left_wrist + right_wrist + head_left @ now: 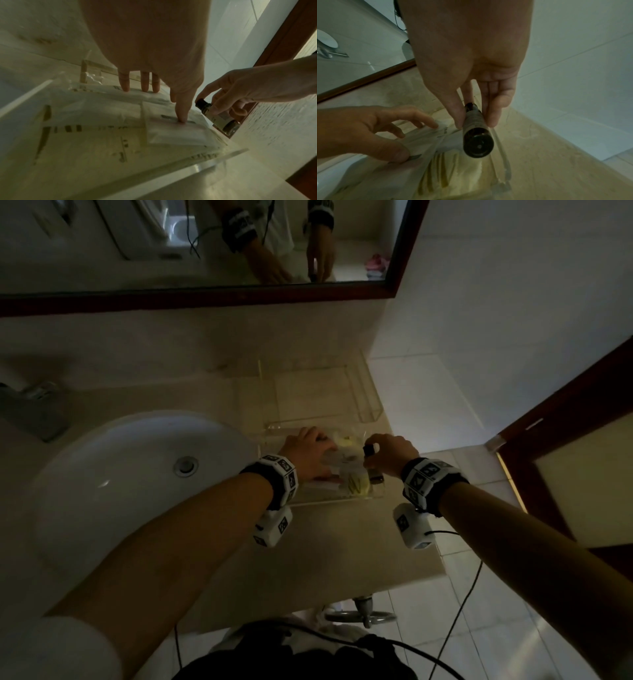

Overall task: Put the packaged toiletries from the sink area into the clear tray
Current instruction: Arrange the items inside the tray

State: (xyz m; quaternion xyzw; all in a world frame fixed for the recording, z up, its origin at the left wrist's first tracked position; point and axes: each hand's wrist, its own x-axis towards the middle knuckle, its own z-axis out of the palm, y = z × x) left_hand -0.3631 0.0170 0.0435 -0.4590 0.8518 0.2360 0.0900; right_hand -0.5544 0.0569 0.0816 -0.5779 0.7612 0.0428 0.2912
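A: Left hand (145,54)?
B: Fingers spread straight, pressing white plastic sachets (106,119) inside the clear acrylic tray (371,412), right of the white round sink (113,474).
A: Right hand (471,60)?
B: Thumb and fingers pinch a small dark brown bottle (476,135) at the tray's right wall.

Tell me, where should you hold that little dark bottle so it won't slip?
Hold the little dark bottle around its round middle, as the right hand does now: thumb on one side, fingers on the other, coming from above. It is a narrow cylinder, so opposite sides pinch easily, probably more firmly than the smaller cap.
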